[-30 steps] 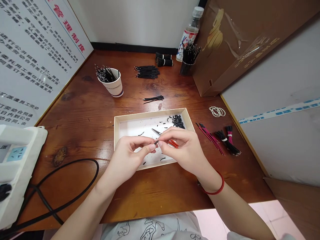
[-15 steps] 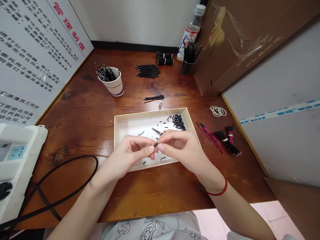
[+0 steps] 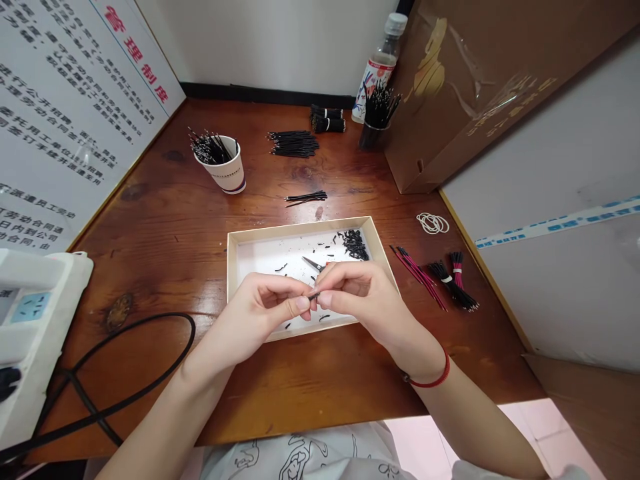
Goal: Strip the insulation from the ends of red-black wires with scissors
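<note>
Two hands (image 3: 267, 310) (image 3: 367, 300) pinching small black piece (image 3: 313, 297), white board (image 3: 75, 110) headed "管理制度" in red

The person's left hand (image 3: 257, 317) and right hand (image 3: 375, 303) meet above a shallow box (image 3: 232, 273), pinching a small dark piece (image 3: 313, 297) between the fingertips. Inside the box, scissors (image 3: 313, 264) lie partly hidden by the right hand, near a heap of black scraps (image 3: 355, 245) in the far right corner. Beyond the box, a few thin black sticks (image 3: 306, 197) rest on the wooden table (image 3: 300, 393), and a paper cup (image 3: 227, 177) stands farther left
</note>
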Motion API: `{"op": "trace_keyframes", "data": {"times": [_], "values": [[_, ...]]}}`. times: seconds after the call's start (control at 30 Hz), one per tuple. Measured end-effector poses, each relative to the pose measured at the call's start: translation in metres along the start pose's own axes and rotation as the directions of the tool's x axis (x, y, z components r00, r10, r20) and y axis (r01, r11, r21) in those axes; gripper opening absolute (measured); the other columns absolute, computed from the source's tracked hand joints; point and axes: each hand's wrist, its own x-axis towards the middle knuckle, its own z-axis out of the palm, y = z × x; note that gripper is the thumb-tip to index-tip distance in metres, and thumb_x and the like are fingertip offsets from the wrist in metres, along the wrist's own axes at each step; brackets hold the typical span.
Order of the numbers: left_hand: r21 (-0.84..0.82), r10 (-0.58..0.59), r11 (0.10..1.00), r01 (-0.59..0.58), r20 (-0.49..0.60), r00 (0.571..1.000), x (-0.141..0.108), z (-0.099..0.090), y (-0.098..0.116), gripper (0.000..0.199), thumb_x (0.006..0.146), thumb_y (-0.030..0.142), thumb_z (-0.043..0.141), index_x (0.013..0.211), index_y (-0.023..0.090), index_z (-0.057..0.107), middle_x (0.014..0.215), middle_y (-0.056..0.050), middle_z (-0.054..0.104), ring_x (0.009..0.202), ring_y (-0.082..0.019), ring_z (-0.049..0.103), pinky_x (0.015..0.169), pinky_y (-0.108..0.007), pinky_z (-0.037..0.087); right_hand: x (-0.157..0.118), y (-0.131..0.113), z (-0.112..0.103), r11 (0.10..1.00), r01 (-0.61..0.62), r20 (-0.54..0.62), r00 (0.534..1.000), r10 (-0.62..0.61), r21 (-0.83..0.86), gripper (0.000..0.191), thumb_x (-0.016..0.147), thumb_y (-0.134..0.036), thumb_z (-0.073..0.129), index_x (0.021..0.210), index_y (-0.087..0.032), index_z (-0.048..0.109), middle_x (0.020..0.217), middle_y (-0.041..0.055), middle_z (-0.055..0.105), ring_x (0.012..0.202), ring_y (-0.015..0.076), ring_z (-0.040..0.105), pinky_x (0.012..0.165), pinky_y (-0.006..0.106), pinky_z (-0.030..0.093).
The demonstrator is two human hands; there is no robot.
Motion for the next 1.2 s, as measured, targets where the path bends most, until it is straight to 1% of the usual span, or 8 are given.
{"op": "trace_keyframes", "data": {"times": [0.27, 0.4, 0.53, 0.73, 0.8, 0.87, 1.03, 1.2], "values": [[0.056, 0.056, 0.997, -0.058, 0.044, 0.997, 0.002, -0.002, 0.004, 0.03, 0.084, 0.04, 0.069, 0.065, 0.017, 0.07, 0.062, -0.002, 0.065, 0.063, -0.014, 0.059, 0.064, -0.026, 0.05, 0.001, 0.011, 0.008, 0.928, -0.168, 0.041, 0.986, 0.164, 0.333, 0.008, 0.071, -0.023, 0.073, 0.066, -0.021, 0.068, 0.066, -0.0024, 0.067, 0.067, 0.0123, 0.062, 0.069, 0.029, 0.05], [0.121, 0.118, 0.987, -0.108, -0.074, 0.99, 0.001, 0.002, 0.0, 0.021, 0.086, 0.033, 0.067, 0.073, 0.017, 0.069, 0.068, -0.002, 0.067, 0.068, -0.014, 0.061, 0.066, -0.024, 0.051, -0.001, 0.008, 0.012, 0.996, -0.026, -0.122, 0.992, 0.036, 0.084, 0.009, 0.073, -0.023, 0.074, 0.067, -0.021, 0.068, 0.068, -0.0012, 0.068, 0.066, 0.0122, 0.06, 0.067, 0.029, 0.05], [0.329, 0.33, 0.917, -0.224, -0.314, 0.89, -0.003, 0.01, -0.006, 0.004, 0.086, 0.023, 0.067, 0.086, 0.02, 0.07, 0.085, -0.002, 0.071, 0.082, -0.015, 0.064, 0.077, -0.026, 0.051, -0.005, 0.004, 0.017, 0.967, 0.173, -0.298, 0.928, -0.225, -0.189, 0.01, 0.069, -0.014, 0.074, 0.067, -0.023, 0.07, 0.07, -0.0006, 0.067, 0.067, 0.013, 0.059, 0.062, 0.028, 0.047], [0.522, 0.57, 0.759, -0.388, -0.247, 0.783, -0.008, 0.011, -0.009, 0.006, 0.086, 0.02, 0.067, 0.079, 0.02, 0.068, 0.075, -0.002, 0.069, 0.07, -0.015, 0.062, 0.064, -0.028, 0.049, -0.005, 0.004, 0.014, 0.994, -0.054, -0.18, 0.981, 0.07, 0.093, 0.01, 0.072, -0.026, 0.076, 0.067, -0.022, 0.069, 0.067, -0.0023, 0.065, 0.064, 0.01, 0.057, 0.062, 0.025, 0.05], [0.555, 0.57, 0.742, -0.375, -0.229, 0.789, -0.008, 0.009, -0.007, 0.007, 0.086, 0.018, 0.067, 0.079, 0.02, 0.068, 0.075, -0.002, 0.07, 0.07, -0.015, 0.063, 0.064, -0.029, 0.05, -0.006, 0.003, 0.009, 0.996, -0.08, -0.136, 0.987, 0.085, 0.039, 0.009, 0.074, -0.028, 0.075, 0.069, -0.022, 0.07, 0.069, -0.0016, 0.067, 0.066, 0.0109, 0.059, 0.063, 0.026, 0.051], [0.606, 0.571, 0.712, -0.354, -0.206, 0.795, -0.008, 0.007, -0.005, 0.009, 0.087, 0.016, 0.064, 0.08, 0.02, 0.068, 0.075, -0.001, 0.07, 0.071, -0.015, 0.063, 0.065, -0.029, 0.05, -0.007, 0.0, 0.005, 0.983, 0.022, -0.135, 0.99, -0.047, -0.184, 0.005, 0.077, -0.026, 0.074, 0.075, -0.022, 0.072, 0.075, 0.0004, 0.07, 0.071, 0.0134, 0.062, 0.064, 0.028, 0.051], [0.759, 0.639, 0.529, -0.38, -0.061, 0.767, -0.006, 0.003, -0.004, 0.013, 0.089, 0.01, 0.059, 0.082, 0.019, 0.065, 0.075, -0.001, 0.067, 0.07, -0.014, 0.06, 0.065, -0.027, 0.048, -0.011, -0.01, -0.002, 0.579, 0.364, 0.106, 0.897, -0.43, -0.73, 0.008, 0.088, -0.017, 0.065, 0.087, -0.021, 0.071, 0.082, 0.0021, 0.071, 0.073, 0.0143, 0.064, 0.065, 0.029, 0.05], [0.83, 0.649, 0.38, -0.409, 0.076, 0.757, -0.004, 0.003, -0.007, 0.015, 0.091, 0.007, 0.055, 0.084, 0.018, 0.063, 0.075, -0.001, 0.064, 0.073, -0.014, 0.057, 0.068, -0.027, 0.047, -0.009, -0.024, -0.002, 0.255, 0.395, 0.323, 0.903, -0.283, -0.883, 0.016, 0.093, -0.014, 0.054, 0.082, -0.017, 0.065, 0.076, 0.0031, 0.064, 0.068, 0.014, 0.057, 0.061, 0.028, 0.045]]}}
